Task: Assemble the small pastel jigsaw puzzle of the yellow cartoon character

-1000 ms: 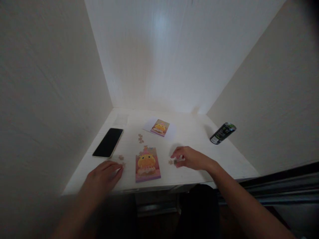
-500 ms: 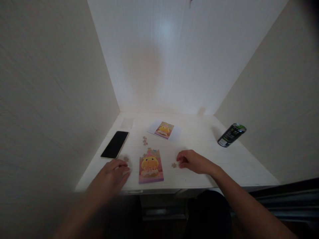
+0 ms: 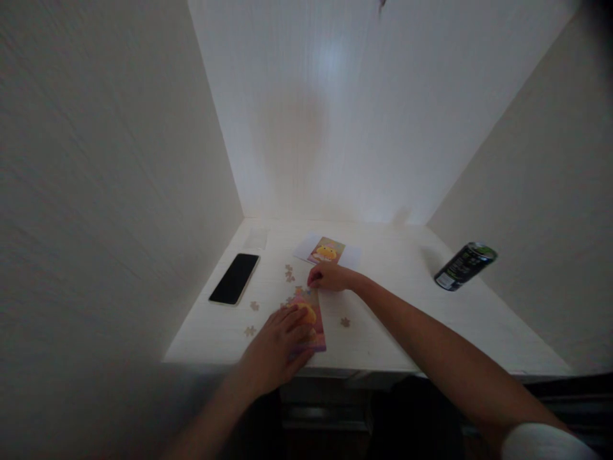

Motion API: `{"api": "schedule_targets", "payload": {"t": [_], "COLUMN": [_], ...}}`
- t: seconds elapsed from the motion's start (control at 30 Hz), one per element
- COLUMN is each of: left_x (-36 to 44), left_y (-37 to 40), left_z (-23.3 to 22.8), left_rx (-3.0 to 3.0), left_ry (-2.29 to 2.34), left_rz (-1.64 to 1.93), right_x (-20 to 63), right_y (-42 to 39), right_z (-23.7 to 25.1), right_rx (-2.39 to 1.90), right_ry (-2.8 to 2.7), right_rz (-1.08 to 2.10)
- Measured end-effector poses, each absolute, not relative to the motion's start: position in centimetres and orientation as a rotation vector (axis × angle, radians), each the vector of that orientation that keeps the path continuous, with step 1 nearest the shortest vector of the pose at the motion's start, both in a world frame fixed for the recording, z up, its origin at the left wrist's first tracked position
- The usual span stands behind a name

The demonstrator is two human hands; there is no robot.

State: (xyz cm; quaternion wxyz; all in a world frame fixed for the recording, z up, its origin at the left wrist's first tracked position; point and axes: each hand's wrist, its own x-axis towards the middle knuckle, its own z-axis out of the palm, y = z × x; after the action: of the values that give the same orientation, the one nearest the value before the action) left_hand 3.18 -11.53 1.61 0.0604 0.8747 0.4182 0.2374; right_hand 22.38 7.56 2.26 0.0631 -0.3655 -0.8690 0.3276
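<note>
A partly assembled jigsaw puzzle (image 3: pixel 320 332) with a yellow cartoon figure lies near the table's front edge. My left hand (image 3: pixel 282 335) rests across its lower left half, fingers stretched out flat and covering much of the picture. At the puzzle's upper right corner, my right hand (image 3: pixel 330 277) is closed in a pinch; a puzzle piece seems to be at its fingertips, mostly hidden. Loose puzzle pieces (image 3: pixel 289 273) lie above the puzzle. Another piece (image 3: pixel 345 322) is to its right, and two more pieces (image 3: pixel 249 331) sit to the left.
Beyond my right hand, a picture card (image 3: pixel 328 249) with the same figure lies on white paper (image 3: pixel 352 257). A black phone (image 3: pixel 234 279) and a clear plastic sleeve (image 3: pixel 256 239) are on the left. On the right stands a dark can (image 3: pixel 464 267). Walls enclose the table.
My right hand has moved up and left to the puzzle's upper right corner. My left hand has shifted right onto the puzzle, uncovering loose pieces at the left.
</note>
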Motion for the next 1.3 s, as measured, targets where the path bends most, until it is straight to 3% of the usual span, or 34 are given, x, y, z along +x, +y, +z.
{"api": "schedule_targets", "payload": {"t": [0.33,0.53,0.73,1.07,1.3], "left_x": [3.3,3.2,3.2,2.1,2.4], "left_y": [-11.3,-11.3,-11.3,-11.3,-8.8], "left_z": [1.6,1.5,1.6,-0.1,2.3], "left_rx": [2.613,2.600,2.604,2.326,2.052], "left_ry": [1.278,1.290,1.276,1.425,1.597], "left_rz": [0.654,0.627,0.657,1.105,1.162], "right_x": [23.1,28.3,29.7,26.3,22.9], "right_y": [6.2,1.5,-3.1,-0.4,1.1], "right_z": [2.1,3.8,4.4,3.9,3.7], "right_rx": [-1.226,-1.281,-1.273,-1.151,-1.077], "right_ry": [-2.558,-2.533,-2.567,-1.926,-1.597], "right_rz": [0.819,0.998,0.978,1.462,1.621]}}
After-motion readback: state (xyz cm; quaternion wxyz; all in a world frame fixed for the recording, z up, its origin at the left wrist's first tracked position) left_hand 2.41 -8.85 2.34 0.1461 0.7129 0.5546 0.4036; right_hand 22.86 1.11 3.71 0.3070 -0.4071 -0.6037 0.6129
